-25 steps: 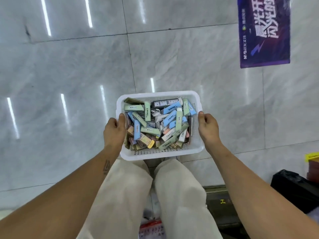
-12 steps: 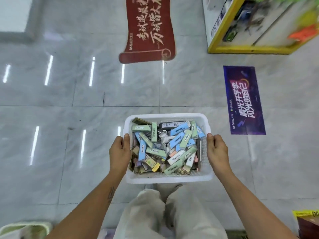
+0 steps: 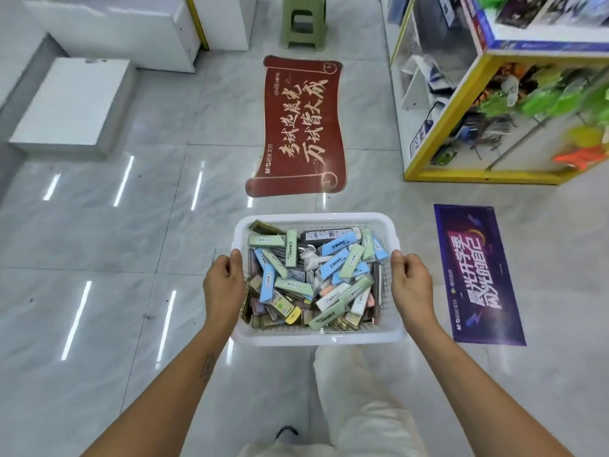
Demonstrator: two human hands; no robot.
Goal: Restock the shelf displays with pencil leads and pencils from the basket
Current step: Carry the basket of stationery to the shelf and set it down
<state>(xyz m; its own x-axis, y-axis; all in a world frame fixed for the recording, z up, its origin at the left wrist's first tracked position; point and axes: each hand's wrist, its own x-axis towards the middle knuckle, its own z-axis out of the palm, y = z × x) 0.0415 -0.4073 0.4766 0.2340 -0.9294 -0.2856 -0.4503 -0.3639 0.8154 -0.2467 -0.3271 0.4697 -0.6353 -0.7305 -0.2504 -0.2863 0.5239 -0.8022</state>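
Since a second ago your view has swung up from bare tiles: the red floor sticker [image 3: 298, 127], a green stool [image 3: 304, 19] and a yellow-framed shelf [image 3: 487, 94] have come into sight, while the basket [image 3: 316, 339] stays level between your hands in front of your waist.

Your left hand [image 3: 222, 288] grips the basket's left rim, thumb over the top edge and fingers curled underneath; your right hand [image 3: 410, 288] does the same on the right rim. Both are clenched on the plastic, not on any stock.

The basket is piled with small flat lead boxes [image 3: 339, 258] in blue, green, white and yellow, lying loose and crosswise, some close to the rim. Nothing has been shelved yet, so the task looks to be at its start.

Judge the load as moderately heavy for thin plastic: the perforated walls will likely flex, so keep holding at the stiff rolled rim, midway along each short side. Tilt it and the slick boxes could slide and spill. Each box should be light and rigid; pinch one by its long edges. The leads inside are brittle, so avoid dropping them.

The shelf stands ahead on your right, well apart from the basket.
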